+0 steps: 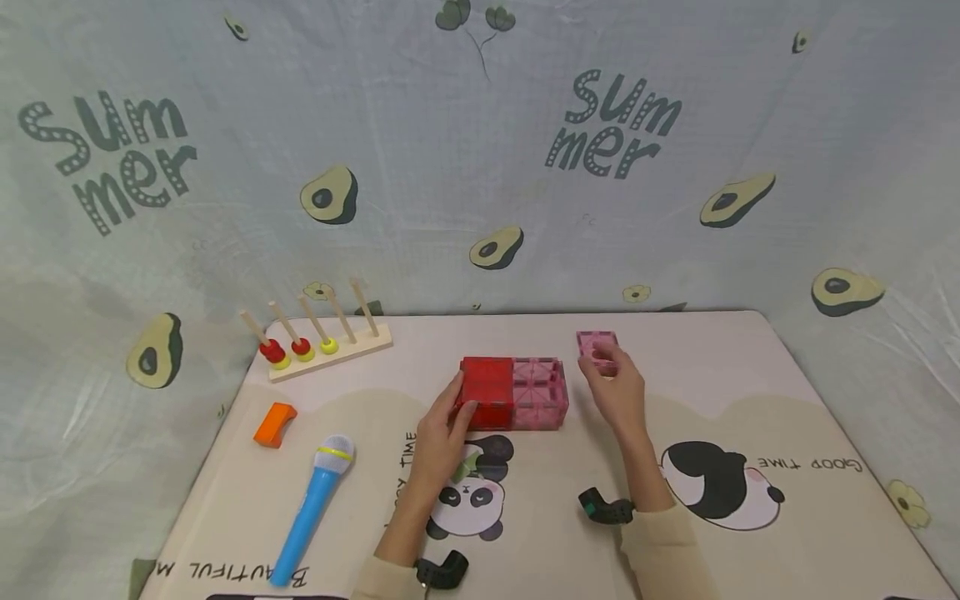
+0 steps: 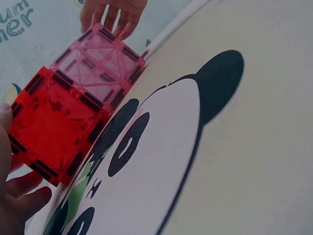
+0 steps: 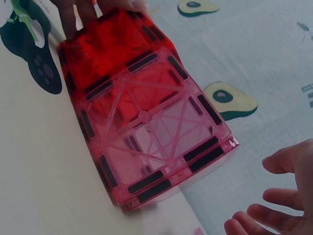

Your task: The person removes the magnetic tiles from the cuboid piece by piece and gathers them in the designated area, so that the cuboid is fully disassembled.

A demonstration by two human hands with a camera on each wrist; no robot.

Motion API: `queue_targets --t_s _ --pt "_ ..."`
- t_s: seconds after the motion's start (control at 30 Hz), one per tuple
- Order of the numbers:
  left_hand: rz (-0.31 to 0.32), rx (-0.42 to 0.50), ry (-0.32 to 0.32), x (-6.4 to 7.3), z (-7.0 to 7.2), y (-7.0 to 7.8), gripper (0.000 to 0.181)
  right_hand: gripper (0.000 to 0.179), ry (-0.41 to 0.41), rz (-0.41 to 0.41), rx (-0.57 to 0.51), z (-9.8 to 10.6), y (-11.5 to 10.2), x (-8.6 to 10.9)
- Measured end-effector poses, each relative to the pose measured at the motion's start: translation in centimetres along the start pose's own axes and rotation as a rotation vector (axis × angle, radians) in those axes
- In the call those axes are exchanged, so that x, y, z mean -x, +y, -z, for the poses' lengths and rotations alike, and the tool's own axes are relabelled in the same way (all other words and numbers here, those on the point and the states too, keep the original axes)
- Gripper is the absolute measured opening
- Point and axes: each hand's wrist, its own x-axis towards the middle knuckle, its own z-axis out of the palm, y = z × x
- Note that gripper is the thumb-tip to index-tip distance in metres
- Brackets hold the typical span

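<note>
A box of see-through magnetic tiles stands at mid-table, with a red half [image 1: 487, 382] on the left joined to a pink half [image 1: 538, 393] on the right. My left hand [image 1: 441, 433] holds the box by its red end, thumb along the front and fingers at the left side. Beyond the box to the right, a loose pink magnetic tile [image 1: 591, 338] is partly covered by my right hand [image 1: 617, 387]. In the right wrist view, the right hand [image 3: 283, 196] has its fingers loosely bent and apart, with nothing between them.
A wooden peg rack [image 1: 333, 354] with red and yellow rings stands at the back left. In front of it lie an orange block [image 1: 275, 425] and a blue toy microphone [image 1: 311, 508]. A patterned cloth [image 1: 420, 192] hangs behind the table's far edge.
</note>
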Motion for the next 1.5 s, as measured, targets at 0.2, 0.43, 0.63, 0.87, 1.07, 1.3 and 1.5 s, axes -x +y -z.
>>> queue_targets --t_s 0.2,0.43,0.63,0.87,1.07,1.3,1.5 --pt "-0.003 -0.007 0.003 -0.1 -0.1 0.0 0.061 0.045 -0.074 0.051 -0.001 -0.2 -0.7 0.3" --pt "0.006 -0.001 0.003 -0.1 -0.1 0.0 0.061 0.043 -0.166 0.111 0.037 -0.3 -1.3 0.7" --pt "0.017 0.011 -0.008 0.0 -0.1 0.0 0.061 0.045 -0.27 0.153 0.089 -0.4 -1.1 1.0" --pt "0.025 0.012 -0.001 0.1 -0.1 0.1 0.061 0.043 -0.325 0.205 0.147 -0.5 -1.2 1.1" --pt "0.028 0.002 -0.003 -0.1 -0.1 0.1 0.062 0.044 -0.329 0.199 0.139 -0.4 -1.1 1.0" --pt "0.027 0.005 -0.003 -0.1 -0.1 0.2 0.062 0.044 -0.327 0.225 0.138 -0.4 -1.0 0.8" --pt "0.025 0.012 -0.003 0.0 -0.1 0.2 0.062 0.043 -0.336 0.231 0.133 -0.3 -0.9 0.8"
